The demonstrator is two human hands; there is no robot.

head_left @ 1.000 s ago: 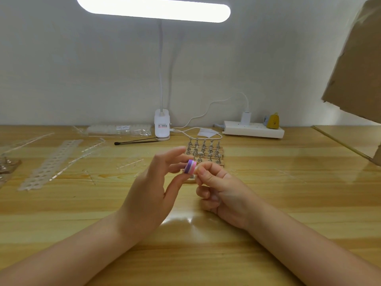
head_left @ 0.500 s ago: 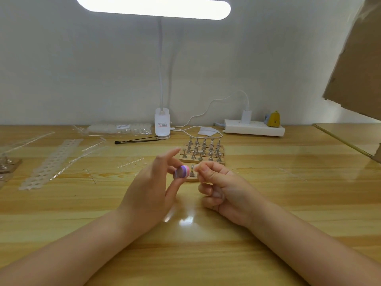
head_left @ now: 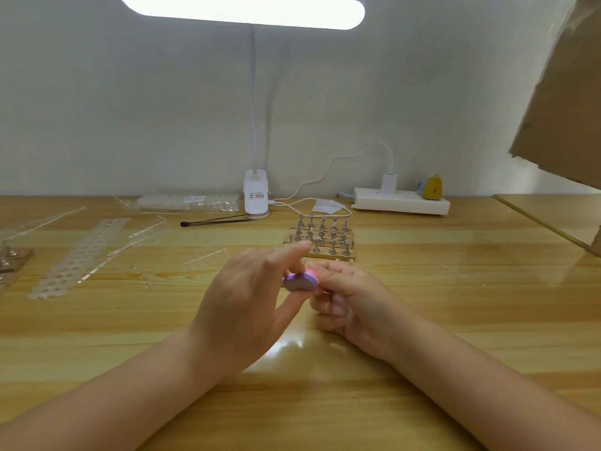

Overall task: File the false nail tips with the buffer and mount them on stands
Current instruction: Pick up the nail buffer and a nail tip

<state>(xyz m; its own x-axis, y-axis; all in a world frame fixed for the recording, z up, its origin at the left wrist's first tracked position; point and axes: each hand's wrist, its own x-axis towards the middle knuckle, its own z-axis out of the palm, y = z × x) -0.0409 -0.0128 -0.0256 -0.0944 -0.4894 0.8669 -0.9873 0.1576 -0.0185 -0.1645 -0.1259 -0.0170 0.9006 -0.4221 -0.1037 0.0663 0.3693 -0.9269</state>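
Head view: I'm pinching the buffer [head_left: 300,280] in my left hand [head_left: 247,304]; my right hand [head_left: 349,297], fingers curled, is pinching something hidden, probably a nail that could slip.

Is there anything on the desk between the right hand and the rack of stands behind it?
Nothing visible. The right hand is just in front of the rack of stands, with only a bare strip of desk between them. The left hand with the buffer is beside it, not in the path.
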